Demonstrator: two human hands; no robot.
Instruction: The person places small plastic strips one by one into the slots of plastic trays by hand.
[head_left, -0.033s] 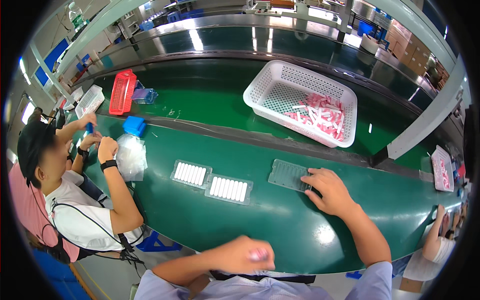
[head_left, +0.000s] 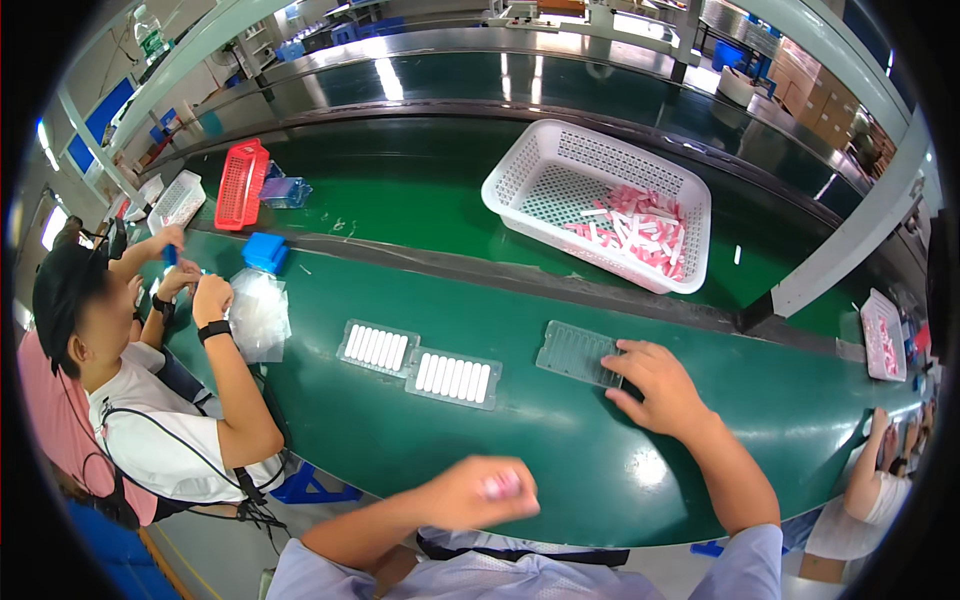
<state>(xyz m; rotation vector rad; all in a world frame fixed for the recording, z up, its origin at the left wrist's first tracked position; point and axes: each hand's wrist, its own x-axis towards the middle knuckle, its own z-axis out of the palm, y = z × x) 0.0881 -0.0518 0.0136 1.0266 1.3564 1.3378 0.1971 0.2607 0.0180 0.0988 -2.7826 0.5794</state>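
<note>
My right hand [head_left: 660, 386] grips the right end of a clear plastic tray [head_left: 574, 352] lying on the green table, thumb on the near side and fingers over the edge. Grooves run across the tray, and no sticks show in its visible part. Close to my body, my left hand [head_left: 478, 493] is closed, slightly blurred, around small pink-and-white sticks [head_left: 502, 485]; only part of them shows. To the left of the tray lie two more clear trays, the nearer one [head_left: 454, 379] and the farther one [head_left: 376, 347], each holding a row of several white sticks.
A white perforated basket [head_left: 520, 205] with a heap of pink-and-white sticks [head_left: 645, 235] stands beyond a raised ledge. One white stick [head_left: 738, 255] lies right of it, near a grey post [head_left: 850, 235]. A co-worker [head_left: 165, 400] sits at left by plastic bags [head_left: 260, 318] and a blue box [head_left: 265, 253].
My left hand has shifted slightly up and to the left with the sticks in it. My right hand stays at the tray's end.
</note>
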